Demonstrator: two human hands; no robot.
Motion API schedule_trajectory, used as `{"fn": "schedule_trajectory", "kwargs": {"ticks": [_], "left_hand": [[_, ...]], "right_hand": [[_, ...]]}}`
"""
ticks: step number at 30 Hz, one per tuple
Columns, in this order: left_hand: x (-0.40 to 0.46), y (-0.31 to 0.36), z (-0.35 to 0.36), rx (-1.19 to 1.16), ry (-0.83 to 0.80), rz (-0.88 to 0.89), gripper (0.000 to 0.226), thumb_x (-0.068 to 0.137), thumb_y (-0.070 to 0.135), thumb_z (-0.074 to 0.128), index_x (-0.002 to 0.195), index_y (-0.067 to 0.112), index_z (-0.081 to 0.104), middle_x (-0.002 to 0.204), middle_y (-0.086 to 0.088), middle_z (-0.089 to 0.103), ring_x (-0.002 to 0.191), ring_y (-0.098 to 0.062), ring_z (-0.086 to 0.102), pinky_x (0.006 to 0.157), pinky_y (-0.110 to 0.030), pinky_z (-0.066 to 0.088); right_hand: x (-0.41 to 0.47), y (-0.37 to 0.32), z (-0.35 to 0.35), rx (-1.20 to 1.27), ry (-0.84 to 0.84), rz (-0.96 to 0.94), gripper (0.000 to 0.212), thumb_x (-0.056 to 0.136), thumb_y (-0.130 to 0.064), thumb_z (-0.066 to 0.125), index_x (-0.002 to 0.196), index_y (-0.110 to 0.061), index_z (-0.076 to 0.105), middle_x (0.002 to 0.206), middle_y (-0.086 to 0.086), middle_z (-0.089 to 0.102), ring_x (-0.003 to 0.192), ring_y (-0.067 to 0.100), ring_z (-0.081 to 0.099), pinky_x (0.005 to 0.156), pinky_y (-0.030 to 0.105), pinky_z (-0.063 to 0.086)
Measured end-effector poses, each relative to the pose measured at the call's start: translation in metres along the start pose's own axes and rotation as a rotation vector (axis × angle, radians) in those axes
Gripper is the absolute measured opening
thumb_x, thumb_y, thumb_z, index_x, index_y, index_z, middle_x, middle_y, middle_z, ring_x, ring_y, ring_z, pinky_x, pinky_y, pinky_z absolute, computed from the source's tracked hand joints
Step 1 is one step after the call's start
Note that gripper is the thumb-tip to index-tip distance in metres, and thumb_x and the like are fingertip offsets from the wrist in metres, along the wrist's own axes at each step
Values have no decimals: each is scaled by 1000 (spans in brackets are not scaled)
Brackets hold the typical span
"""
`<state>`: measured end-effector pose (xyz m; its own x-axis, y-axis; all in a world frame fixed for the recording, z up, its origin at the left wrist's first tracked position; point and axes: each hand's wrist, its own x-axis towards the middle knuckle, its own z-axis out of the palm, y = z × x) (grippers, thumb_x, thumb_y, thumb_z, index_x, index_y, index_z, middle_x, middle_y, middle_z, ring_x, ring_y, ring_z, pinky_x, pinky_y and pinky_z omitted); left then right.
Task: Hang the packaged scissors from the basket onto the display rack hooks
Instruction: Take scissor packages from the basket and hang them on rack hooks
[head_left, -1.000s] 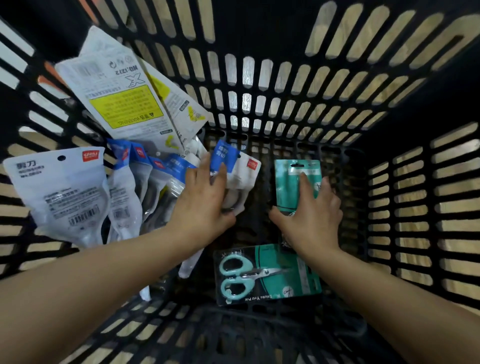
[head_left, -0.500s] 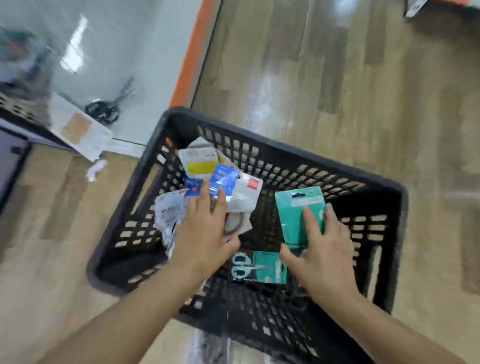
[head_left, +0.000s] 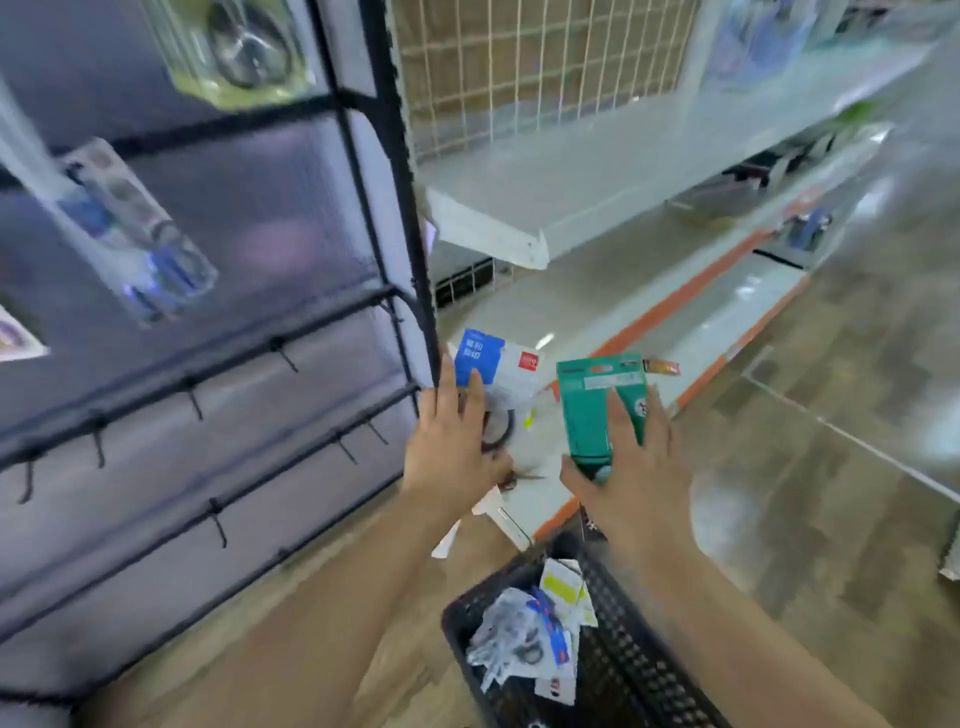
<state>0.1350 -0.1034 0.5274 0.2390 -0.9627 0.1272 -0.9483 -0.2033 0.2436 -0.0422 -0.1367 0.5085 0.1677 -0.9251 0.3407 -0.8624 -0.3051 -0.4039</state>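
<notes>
The left hand grasps a blue-and-white scissors pack, the right hand a teal scissors pack, both raised beside the black display rack. More packs lie in the basket below. Best to offer one pack, hang-hole first, squarely onto a free hook.

Scissor packs in both hands, black basket below, hooks left

Both forearms are seen bare to the frame's edge, with the left hand and right hand ungloved.
</notes>
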Motion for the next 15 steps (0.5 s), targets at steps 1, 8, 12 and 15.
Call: {"fn": "schedule_trajectory", "kwargs": {"ticks": [1, 8, 12, 15], "left_hand": [[-6, -5, -29, 8, 66, -19, 89, 87, 47, 55, 151, 15, 3, 157, -10, -13, 133, -30, 14, 106, -35, 30], [-87, -68, -167, 24, 403, -274, 88, 85, 47, 57, 152, 17, 7, 158, -10, -10, 133, -32, 16, 103, -37, 34], [-141, -114, -212, 19, 552, -393, 84, 82, 40, 64, 150, 14, 21, 157, -19, 1, 127, -39, 26, 98, -42, 37], [-178, -143, -240, 57, 610, -477, 79, 82, 38, 66, 148, 20, 27, 157, -19, 1, 128, -37, 24, 95, -40, 39]], "right_hand": [[6, -23, -17, 10, 27, -55, 79, 69, -44, 71, 135, -6, 48, 138, 31, 41, 113, 50, 47, 90, 58, 43], [-1, -168, -77, 151, 71, -390, 80, 73, -42, 73, 140, -10, 43, 148, 26, 29, 124, 46, 37, 95, 54, 38], [-22, -236, -85, 193, 78, -547, 80, 65, -42, 78, 132, -7, 51, 140, 27, 41, 112, 48, 48, 86, 54, 46], [-35, -282, -92, 217, 119, -657, 79, 62, -44, 80, 127, -6, 56, 134, 23, 49, 101, 45, 54, 80, 52, 50]]}}
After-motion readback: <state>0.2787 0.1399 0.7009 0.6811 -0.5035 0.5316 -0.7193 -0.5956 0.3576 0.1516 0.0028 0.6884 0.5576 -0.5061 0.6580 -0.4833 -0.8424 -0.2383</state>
